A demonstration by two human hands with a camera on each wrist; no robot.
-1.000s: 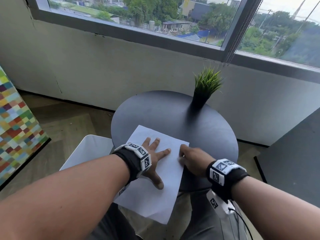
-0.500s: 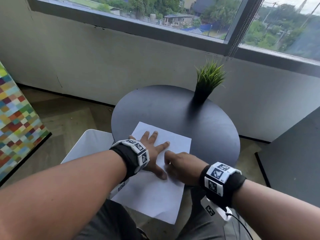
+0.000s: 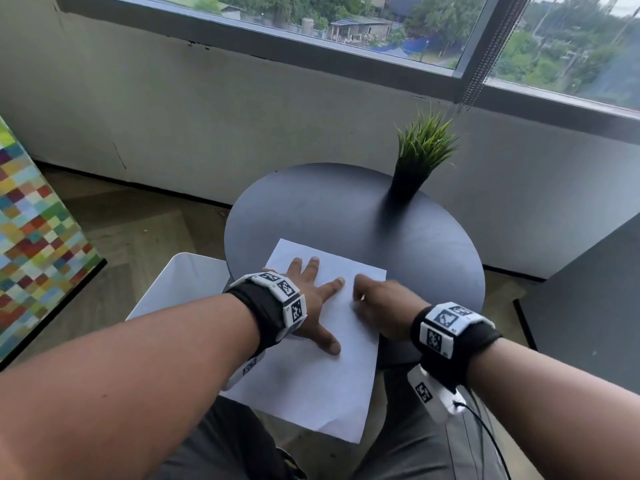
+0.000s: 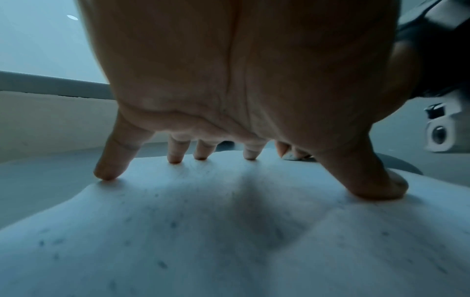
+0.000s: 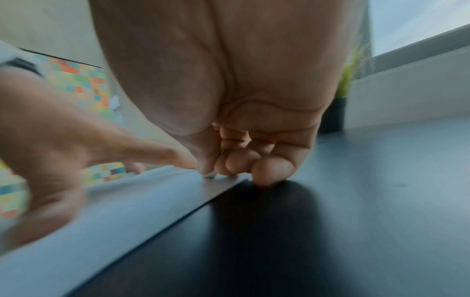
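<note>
A white sheet of paper [image 3: 311, 386] lies on a round dark table [image 3: 346, 209], and its near part hangs over the table's edge. My left hand [image 3: 322, 306] is spread on the sheet, its straight fingers [image 4: 175, 154] and thumb pressing the paper [image 4: 229, 241] down. My right hand [image 3: 367, 292] sits at the sheet's right edge near the far corner. In the right wrist view its curled fingertips [image 5: 229, 166] and thumb meet on the paper's edge [image 5: 223, 183], and the little finger touches the table [image 5: 356, 201].
A small green plant in a black pot [image 3: 420, 150] stands at the table's far right. A white seat [image 3: 180, 285] is at the left, with a multicoloured panel [image 3: 31, 237] beyond it. A dark unit [image 3: 588, 289] stands at the right, and a wall with a window lies behind.
My right hand slid left across the paper toward my left thumb, then back to the sheet's right edge and a little farther away. My left hand stayed pressed on the paper.
</note>
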